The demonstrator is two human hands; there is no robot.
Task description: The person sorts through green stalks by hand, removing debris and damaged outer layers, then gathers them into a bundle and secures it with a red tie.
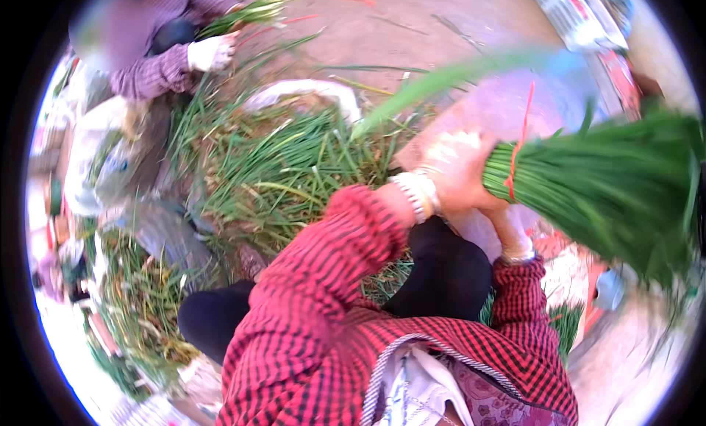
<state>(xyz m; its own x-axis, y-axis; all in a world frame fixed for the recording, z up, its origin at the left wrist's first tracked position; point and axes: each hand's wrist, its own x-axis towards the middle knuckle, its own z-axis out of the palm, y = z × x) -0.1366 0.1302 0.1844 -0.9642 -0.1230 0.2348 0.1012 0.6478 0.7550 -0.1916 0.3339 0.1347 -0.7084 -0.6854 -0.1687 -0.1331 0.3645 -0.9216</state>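
A thick bundle of green garlic chives (603,179), tied with a red band near its cut ends, lies sideways in the air at the right, its leaf tips blurred. My left hand (454,168), with a pale bracelet at the wrist, is closed round the cut ends. From below, my right hand (509,226) clasps the underside of the same bundle, close to the left hand; its fingers are partly hidden. A blurred green leaf (441,87) stretches across the space above my left hand. Past my left forearm, loose chives (279,157) lie heaped on the ground.
Another person's gloved hand (213,52) is by a small bunch of chives (257,12) at the upper left. Nearby stands a stuffed clear plastic bag (110,157). Leaf scraps (147,301) cover the lower left. White packages (577,18) lie at the upper right. My dark-clad knees are below.
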